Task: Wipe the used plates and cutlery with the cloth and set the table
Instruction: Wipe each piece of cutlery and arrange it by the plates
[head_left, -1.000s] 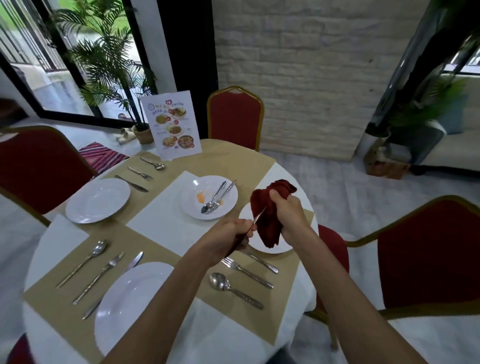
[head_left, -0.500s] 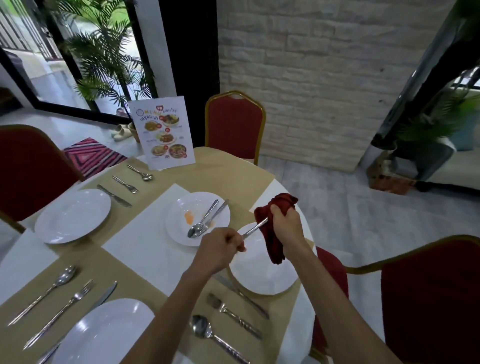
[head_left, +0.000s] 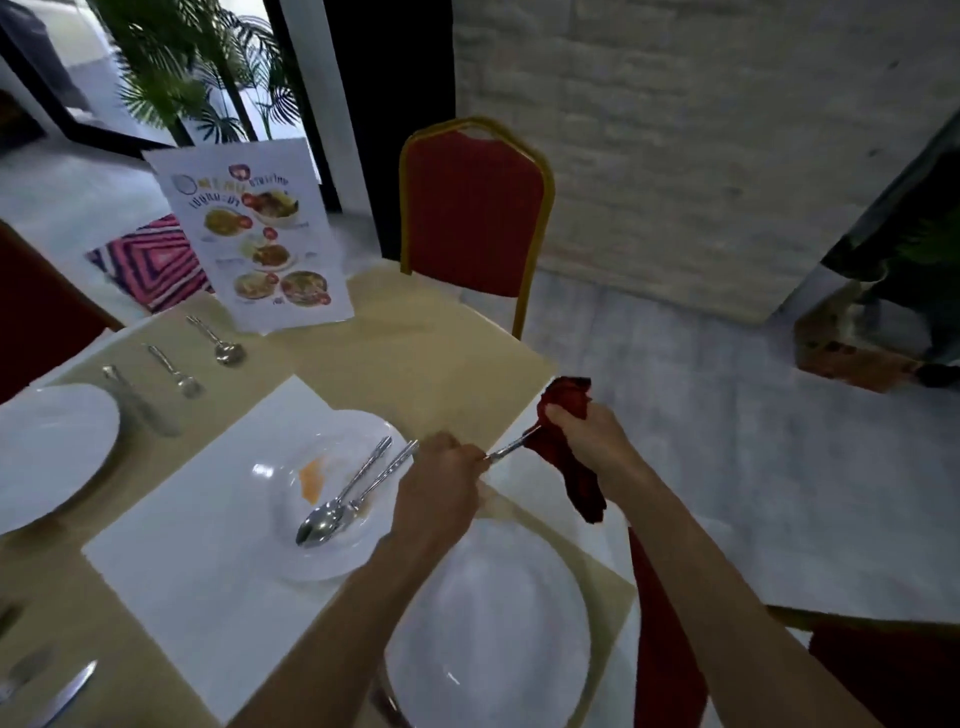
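My left hand (head_left: 441, 483) grips the handle of a silver knife (head_left: 511, 446). Its far end runs into a dark red cloth (head_left: 563, 447), which my right hand (head_left: 589, 441) grips around it above the table's right edge. Below my hands lies a clean white plate (head_left: 493, 639). To their left, a used white plate (head_left: 322, 499) with an orange smear holds a spoon (head_left: 337, 499) and a fork (head_left: 384, 478). Another white plate (head_left: 47, 452) sits at the far left with a knife (head_left: 137, 400), a fork (head_left: 174, 369) and a spoon (head_left: 218, 340) beside it.
A standing menu card (head_left: 254, 234) is at the table's far side. A red chair (head_left: 472, 213) stands behind the table, another red chair (head_left: 670, 634) sits under my right arm. More cutlery (head_left: 57, 691) lies at the bottom left. The table edge runs close to my right hand.
The view moved closer and to the right. Both hands shifted up and away with the knife and cloth, past the clean plate toward the table's right edge. The grip is unchanged.
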